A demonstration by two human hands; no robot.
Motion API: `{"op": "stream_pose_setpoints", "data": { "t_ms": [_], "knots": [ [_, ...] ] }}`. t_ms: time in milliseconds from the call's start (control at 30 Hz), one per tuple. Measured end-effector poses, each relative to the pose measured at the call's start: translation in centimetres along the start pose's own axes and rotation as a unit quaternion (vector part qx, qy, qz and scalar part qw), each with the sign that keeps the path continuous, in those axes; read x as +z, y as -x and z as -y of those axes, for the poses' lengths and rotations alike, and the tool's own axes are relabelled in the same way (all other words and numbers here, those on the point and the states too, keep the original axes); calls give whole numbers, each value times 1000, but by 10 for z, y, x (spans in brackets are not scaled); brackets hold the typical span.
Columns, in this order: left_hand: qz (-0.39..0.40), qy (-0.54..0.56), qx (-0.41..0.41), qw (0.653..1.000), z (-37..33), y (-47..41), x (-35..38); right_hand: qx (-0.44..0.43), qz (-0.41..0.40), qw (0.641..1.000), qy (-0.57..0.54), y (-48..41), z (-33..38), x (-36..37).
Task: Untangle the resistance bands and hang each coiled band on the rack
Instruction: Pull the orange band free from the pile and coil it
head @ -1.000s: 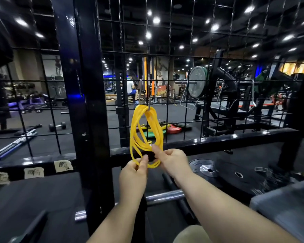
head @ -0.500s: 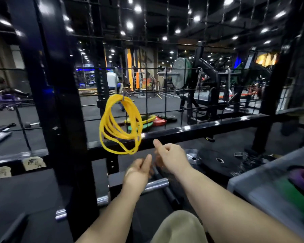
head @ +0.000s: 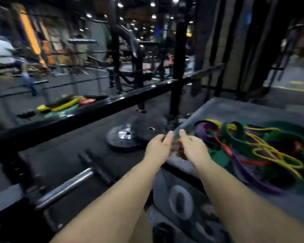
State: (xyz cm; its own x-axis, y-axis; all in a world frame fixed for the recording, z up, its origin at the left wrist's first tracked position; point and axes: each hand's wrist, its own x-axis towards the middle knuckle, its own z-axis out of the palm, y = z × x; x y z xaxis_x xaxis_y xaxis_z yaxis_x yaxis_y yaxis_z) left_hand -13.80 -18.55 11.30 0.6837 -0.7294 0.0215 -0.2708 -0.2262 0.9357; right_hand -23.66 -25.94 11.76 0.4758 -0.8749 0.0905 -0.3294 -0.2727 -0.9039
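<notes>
Left of my grips, the rack (head: 95,109) is crossing the view, and a plate (head: 125,137) is lying on the floor just left of my left grip (head: 158,146). I am holding both grips close together, fingers loosely curled, thumbs up, pinching nothing I can make out through the blur. My right grip (head: 191,146) is hovering over the counter (head: 235,109) edge. The tangled bands (head: 258,149) are lying just right of it.

Both forearms stretched forward; left grip (head: 158,148) and right grip (head: 192,146) close together, loosely curled, thumbs up.
</notes>
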Motion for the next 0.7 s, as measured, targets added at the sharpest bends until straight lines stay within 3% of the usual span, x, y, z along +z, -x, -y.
{"op": "stream_pose_setpoints", "data": {
  "t_ms": [233,367,500,600,700],
  "knots": [
    [161,-35,71,984,-40,-21,163,77,-172,977,104,-7,-91,-130],
    [190,-62,137,970,-49,-27,218,100,-261,950,141,1,-115,-180],
    [155,-85,208,962,-48,-38,252,63,-329,912,237,-10,-138,-212],
    [162,-117,224,954,-47,-51,265,76,-286,887,354,-33,-158,-228],
    [163,-166,223,947,-45,-64,269,137,-157,911,357,-57,-166,-235]
  ]
}}
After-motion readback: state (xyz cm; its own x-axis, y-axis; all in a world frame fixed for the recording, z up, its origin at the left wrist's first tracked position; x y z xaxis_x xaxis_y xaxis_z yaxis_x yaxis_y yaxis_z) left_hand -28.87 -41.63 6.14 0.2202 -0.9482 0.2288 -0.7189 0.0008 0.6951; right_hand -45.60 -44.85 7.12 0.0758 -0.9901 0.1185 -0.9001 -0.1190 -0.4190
